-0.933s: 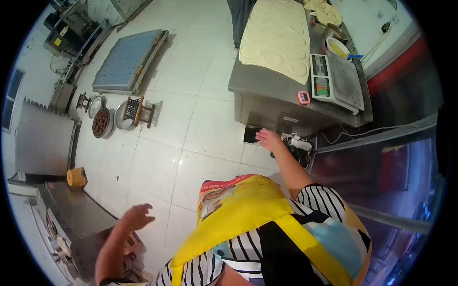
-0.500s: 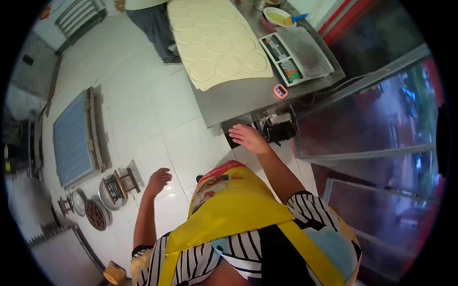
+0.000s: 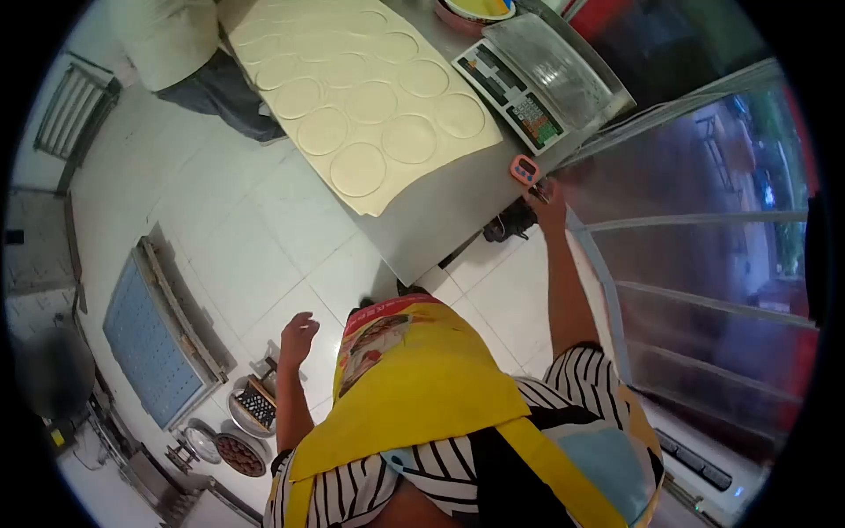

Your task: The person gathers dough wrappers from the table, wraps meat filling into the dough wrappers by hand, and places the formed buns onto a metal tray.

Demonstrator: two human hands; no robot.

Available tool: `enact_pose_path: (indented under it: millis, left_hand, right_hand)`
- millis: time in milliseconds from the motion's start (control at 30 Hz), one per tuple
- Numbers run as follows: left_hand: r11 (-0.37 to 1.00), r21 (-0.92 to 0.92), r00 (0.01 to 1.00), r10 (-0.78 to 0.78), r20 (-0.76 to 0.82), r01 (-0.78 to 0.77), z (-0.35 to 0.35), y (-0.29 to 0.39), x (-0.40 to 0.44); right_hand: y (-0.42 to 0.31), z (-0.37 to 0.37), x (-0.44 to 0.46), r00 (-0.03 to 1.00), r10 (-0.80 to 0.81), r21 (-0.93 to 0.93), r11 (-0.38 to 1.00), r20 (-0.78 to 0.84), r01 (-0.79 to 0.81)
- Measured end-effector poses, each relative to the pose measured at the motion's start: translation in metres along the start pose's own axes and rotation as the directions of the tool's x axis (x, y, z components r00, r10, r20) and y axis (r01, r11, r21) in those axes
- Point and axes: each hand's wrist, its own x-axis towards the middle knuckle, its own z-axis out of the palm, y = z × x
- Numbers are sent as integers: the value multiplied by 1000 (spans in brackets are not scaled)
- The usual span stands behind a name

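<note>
My right hand [image 3: 549,206] is at the table's right front edge, just below a small pink-orange timer [image 3: 525,170]. Its thumb and fingers look apart; a small dark patch shows between them that I cannot make out. My left hand [image 3: 299,340] hangs over the floor at my side, empty, its fingers loosely bent and apart. A large sheet of pale dough [image 3: 377,141], marked with several round cut outlines, covers much of the metal table [image 3: 418,216]. Beyond the timer stands a digital scale [image 3: 515,92] with a clear tray on top.
Another person [image 3: 167,44] stands at the table's far left. A bowl [image 3: 480,11] sits behind the scale. On the floor at left are a blue panel [image 3: 163,339], a pan of brown pieces [image 3: 240,455] and metal bowls. A plastic strip curtain [image 3: 678,264] hangs at right.
My right hand has moved forward and right, from open in the air to beside the timer. My view has shifted closer to the table. The left hand still hangs empty.
</note>
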Motion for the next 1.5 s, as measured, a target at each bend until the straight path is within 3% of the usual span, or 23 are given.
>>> enact_pose_path:
  millis: [100, 167, 200, 267, 367, 467, 500, 600, 700, 833, 933, 1033, 1067, 1167, 1367, 1500]
  left_hand:
    - [998, 46, 998, -35, 60, 32, -29, -25, 25]
    - [995, 15, 984, -100, 146, 99, -50, -49, 51]
    - [993, 84, 990, -87, 113, 78, -44, -50, 60]
    - [989, 146, 994, -46, 99, 32, -57, -22, 74]
    - [990, -41, 982, -129, 141, 136, -63, 1, 85]
    - [1000, -17, 987, 27, 160, -25, -46, -20, 87]
    - [1000, -4, 986, -1, 167, 2, -49, -19, 82]
    - [997, 10, 983, -76, 168, 75, -59, -23, 69]
    - [990, -38, 984, -128, 123, 134, -60, -34, 57]
    - [984, -72, 981, -157, 112, 166, -59, -25, 44]
    - [978, -84, 974, -177, 142, 190, -43, -21, 41]
    - [998, -29, 989, -44, 144, 49, -31, -25, 43]
    - [997, -54, 988, -52, 147, 61, -28, -23, 42]
    - [991, -98, 984, -79, 159, 96, -22, -20, 38]
    - [991, -23, 984, -126, 130, 130, -16, -27, 25]
    - [992, -28, 988, -124, 89, 127, -11, -28, 8]
  right_hand:
    - [30, 6, 44, 988, -112, -440, 886, 104, 147]
    - [26, 23, 53, 992, 119, -517, 852, 30, -86]
    - [20, 29, 58, 974, 226, -557, 809, 2, -187]
    - [-15, 39, 50, 951, 297, -578, 762, -87, -291]
    - [-46, 63, 45, 899, 377, -603, 671, -225, -432]
    - [-37, 74, 50, 869, 374, -641, 589, -323, -492]
    - [-34, 79, 48, 860, 369, -647, 568, -353, -509]
    - [-25, 89, 51, 872, 239, -577, 671, -427, -466]
    - [-14, 80, 44, 984, -63, -583, 811, -165, -45]
    - [-30, 88, 5, 979, -111, -244, 958, 170, 150]
    - [-80, 89, -31, 886, -113, -59, 986, 450, 155]
    - [-92, 97, -54, 863, -332, -145, 901, 381, 410]
    - [-95, 98, -57, 865, -260, -138, 928, 429, 347]
    - [-88, 103, -56, 831, -345, -155, 881, 437, 447]
    - [-89, 113, -58, 854, -234, -334, 847, 466, 414]
    - [-95, 113, -65, 856, -249, -359, 828, 453, 431]
